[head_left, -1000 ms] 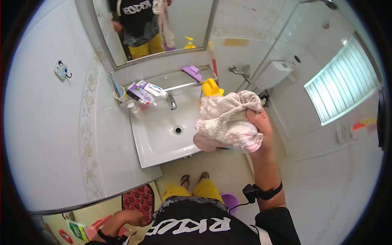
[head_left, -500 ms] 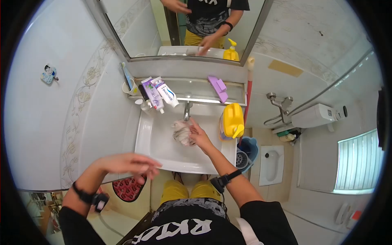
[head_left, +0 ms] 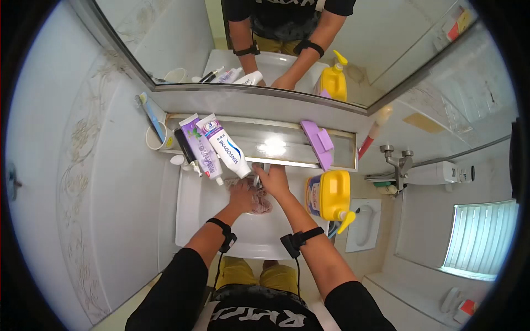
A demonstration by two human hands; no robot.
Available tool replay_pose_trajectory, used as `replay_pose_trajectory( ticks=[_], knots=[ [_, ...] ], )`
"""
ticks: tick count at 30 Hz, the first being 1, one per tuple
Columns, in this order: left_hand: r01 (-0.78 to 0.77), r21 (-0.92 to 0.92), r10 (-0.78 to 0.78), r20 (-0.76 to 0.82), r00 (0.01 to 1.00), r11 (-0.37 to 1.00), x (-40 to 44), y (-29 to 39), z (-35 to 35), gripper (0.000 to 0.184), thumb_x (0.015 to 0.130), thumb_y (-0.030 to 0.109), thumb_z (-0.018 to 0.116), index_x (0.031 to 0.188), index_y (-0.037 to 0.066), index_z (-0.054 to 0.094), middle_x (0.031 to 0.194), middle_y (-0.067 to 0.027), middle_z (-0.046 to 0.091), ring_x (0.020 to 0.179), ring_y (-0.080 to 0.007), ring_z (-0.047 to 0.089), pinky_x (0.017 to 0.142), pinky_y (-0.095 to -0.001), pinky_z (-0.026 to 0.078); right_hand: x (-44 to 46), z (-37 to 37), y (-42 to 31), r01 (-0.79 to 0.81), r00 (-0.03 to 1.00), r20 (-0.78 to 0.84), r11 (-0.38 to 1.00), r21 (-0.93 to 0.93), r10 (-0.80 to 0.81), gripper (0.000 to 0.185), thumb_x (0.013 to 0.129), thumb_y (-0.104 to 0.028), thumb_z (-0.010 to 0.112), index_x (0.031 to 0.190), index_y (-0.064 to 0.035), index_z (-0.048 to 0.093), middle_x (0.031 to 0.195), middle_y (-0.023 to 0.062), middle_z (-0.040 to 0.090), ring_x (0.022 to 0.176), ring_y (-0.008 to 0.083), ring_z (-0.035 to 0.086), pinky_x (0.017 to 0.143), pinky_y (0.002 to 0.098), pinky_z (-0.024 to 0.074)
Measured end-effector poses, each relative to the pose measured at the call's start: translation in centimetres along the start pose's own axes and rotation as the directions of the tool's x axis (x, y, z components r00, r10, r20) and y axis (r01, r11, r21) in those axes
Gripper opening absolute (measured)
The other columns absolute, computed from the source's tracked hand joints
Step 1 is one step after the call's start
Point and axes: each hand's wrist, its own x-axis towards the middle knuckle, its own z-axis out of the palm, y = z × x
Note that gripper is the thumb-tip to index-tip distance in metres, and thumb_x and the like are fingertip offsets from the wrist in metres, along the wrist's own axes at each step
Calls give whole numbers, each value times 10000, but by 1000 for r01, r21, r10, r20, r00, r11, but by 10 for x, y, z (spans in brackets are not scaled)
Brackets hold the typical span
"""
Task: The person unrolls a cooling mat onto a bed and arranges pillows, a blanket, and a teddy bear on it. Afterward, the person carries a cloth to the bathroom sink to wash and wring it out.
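Note:
A crumpled, light-coloured cloth (head_left: 261, 205) lies in the white sink (head_left: 204, 237) below the faucet. My left hand (head_left: 241, 195) is down on the cloth's left side with its fingers bent into it; the fingertips are partly hidden. Beside it, my right hand (head_left: 277, 181) is at the metal faucet (head_left: 258, 177). Its thumb points toward the faucet, apart from the other fingers, which reach up behind the shelf edge and are partly out of sight. Whether water runs cannot be made out.
Above the sink, a narrow shelf (head_left: 287, 129) holds toothpaste tubes (head_left: 226, 148) and a purple plastic piece (head_left: 318, 144). A cup with toothbrushes (head_left: 154, 137) stands left. On the sink's right side is a yellow pump bottle (head_left: 335, 194). The mirror (head_left: 187, 49) overhangs the back.
My left hand has moved from left of the sink's front edge onto the cloth. My right hand has gone from the cloth's right side up to the faucet. The view has come closer.

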Motion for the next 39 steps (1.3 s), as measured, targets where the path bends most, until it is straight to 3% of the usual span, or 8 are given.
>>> replay_pose_trajectory(
  ticks=[19, 22, 24, 25, 27, 34, 37, 39],
  knots=[
    [-253, -488, -113, -604, 789, 835, 69, -7, 71, 519, 732, 250, 779, 1133, 36, 528, 1015, -151, 627, 977, -318, 596, 837, -434, 469, 21, 25, 41, 113, 982, -138, 988, -103, -126, 483, 875, -378, 611, 1173, -2, 555, 1054, 200, 619, 937, 363, 587, 810, 445, 475],
    [-362, -645, -84, -553, 829, 673, 83, -23, 107, 368, 850, 244, 672, 1118, 26, 544, 1028, -138, 624, 997, -283, 590, 832, -410, 474, -31, 52, 74, -346, 885, 28, 617, 706, 465, 310, 909, -284, 591, 1111, -48, 580, 955, 101, 638, 756, 213, 615, 580, 315, 500],
    [-357, -819, -158, -467, 870, 449, 77, -29, 94, 259, 942, 237, 551, 1121, 50, 548, 1032, -82, 631, 984, -243, 596, 800, -380, 496, -57, 71, 79, -477, 697, 496, -181, 860, 517, 184, 899, -127, 554, 1069, -59, 579, 784, 32, 602, 613, 112, 562, 504, 214, 457],
    [-356, -818, -155, -465, 872, 452, 74, -32, 88, 259, 942, 237, 551, 1121, 50, 548, 1032, -82, 631, 984, -243, 596, 800, -380, 496, -55, 83, 76, -475, 697, 496, -186, 860, 518, 184, 899, -127, 554, 1069, -59, 579, 784, 32, 602, 613, 112, 562, 504, 214, 457],
    [11, -781, -21, 32, 999, -624, 66, -34, 73, 240, 994, 262, 454, 1117, 85, 558, 1044, -48, 631, 984, -216, 597, 802, -382, 501, -45, 105, 50, -292, 708, 438, -335, 896, 554, 113, 908, -124, 521, 998, -84, 576, 731, 23, 566, 542, 89, 503, 412, 186, 380],
    [329, -424, 270, 195, 943, -844, 48, -34, 62, 331, 990, 324, 425, 1170, 73, 546, 1126, -113, 621, 1041, -253, 598, 887, -400, 512, -56, 134, 65, -341, 737, 644, -711, 615, 204, 29, 884, -87, 541, 877, -97, 515, 670, 38, 492, 487, 117, 464, 409, 221, 384],
    [216, -710, 259, 49, 965, -670, 57, -28, 82, 383, 997, 346, 388, 1195, 54, 538, 1153, -144, 611, 1047, -273, 601, 886, -419, 516, -61, 153, 94, -266, 919, 394, -746, 611, -5, 146, 885, -133, 537, 1014, -103, 598, 868, 102, 591, 554, 166, 501, 460, 283, 400],
    [177, -663, 98, 154, 983, -727, 61, -16, 93, 352, 987, 312, 416, 1187, 50, 540, 1135, -125, 603, 999, -277, 607, 875, -417, 510, -62, 160, 79, -266, 866, 232, 16, 964, 443, 228, 856, -115, 574, 1079, -67, 577, 920, 147, 582, 727, 250, 529, 602, 341, 429]
  ],
)
